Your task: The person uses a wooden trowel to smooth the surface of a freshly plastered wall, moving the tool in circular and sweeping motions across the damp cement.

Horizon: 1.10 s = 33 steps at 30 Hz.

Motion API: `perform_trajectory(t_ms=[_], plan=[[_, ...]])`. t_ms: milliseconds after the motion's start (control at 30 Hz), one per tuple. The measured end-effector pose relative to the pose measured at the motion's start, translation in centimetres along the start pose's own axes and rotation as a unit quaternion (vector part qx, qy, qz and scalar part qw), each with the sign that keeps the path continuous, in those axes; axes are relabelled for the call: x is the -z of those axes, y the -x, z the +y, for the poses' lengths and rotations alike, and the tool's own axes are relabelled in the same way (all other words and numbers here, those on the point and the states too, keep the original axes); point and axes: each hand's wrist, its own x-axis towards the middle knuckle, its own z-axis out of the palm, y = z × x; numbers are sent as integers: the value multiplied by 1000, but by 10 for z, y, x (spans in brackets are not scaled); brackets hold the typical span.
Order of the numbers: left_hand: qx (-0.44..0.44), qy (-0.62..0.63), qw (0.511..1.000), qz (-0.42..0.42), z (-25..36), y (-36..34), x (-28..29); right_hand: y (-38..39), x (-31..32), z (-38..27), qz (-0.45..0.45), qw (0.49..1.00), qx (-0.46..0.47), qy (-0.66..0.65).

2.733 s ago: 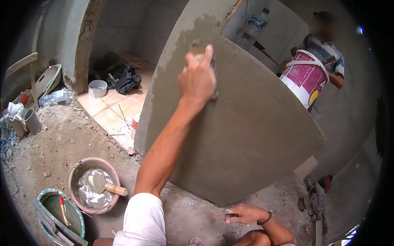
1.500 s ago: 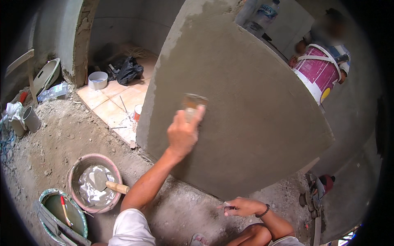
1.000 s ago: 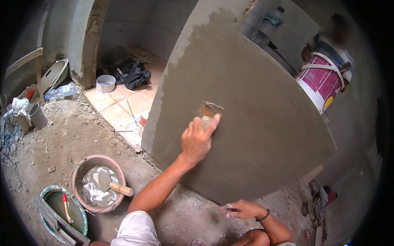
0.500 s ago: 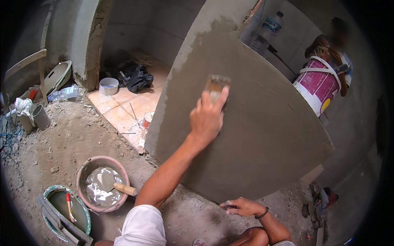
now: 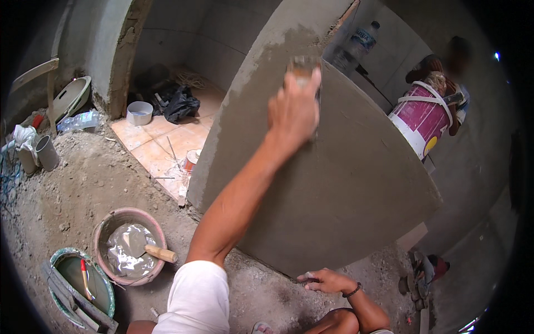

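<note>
My left hand [image 5: 295, 108] reaches up the low wall, its fingers closed around a hand float [image 5: 305, 65] caked with mortar. The float lies against the wet grey plaster [image 5: 334, 167], near the wall's upper end; my hand covers much of it. Down at the wall's bottom edge, my right hand [image 5: 325, 280] has its fingers curled together, with grey smears on the fingertips. What they pinch, if anything, is hidden. A dark bracelet circles that wrist. To the left, a trowel with a wooden handle [image 5: 161, 254] lies in a round bucket [image 5: 100, 245] of wet mortar.
A green-rimmed tub [image 5: 111, 284] at lower left holds a red-handled brush [image 5: 84, 275]. Beyond are floor tiles [image 5: 150, 146], a black bag [image 5: 181, 104] and a white container [image 5: 139, 113]. A water bottle [image 5: 362, 42] stands behind the wall. At right, another person holds a purple-white pail [image 5: 423, 117].
My left hand has slid the float upward and slightly right over the plaster. The right hand keeps its place at the wall's foot. The whole view has shifted slightly.
</note>
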Motion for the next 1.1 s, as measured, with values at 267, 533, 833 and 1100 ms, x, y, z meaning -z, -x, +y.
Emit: perform_trajectory(t_ms=[267,533,833,1100], plan=[[-41,-42,998,31,-41,10,-2,-1,-11,-21,-66,996,38,-48],[7,-84,995,57,-55,-74,30,-6,-12,8,-22,999,2,24],[-59,-66,995,53,-30,-58,7,-6,-12,1,-64,998,-2,-28],[30,-70,996,47,-48,-20,-6,-10,-10,-14,-54,998,-3,-24]])
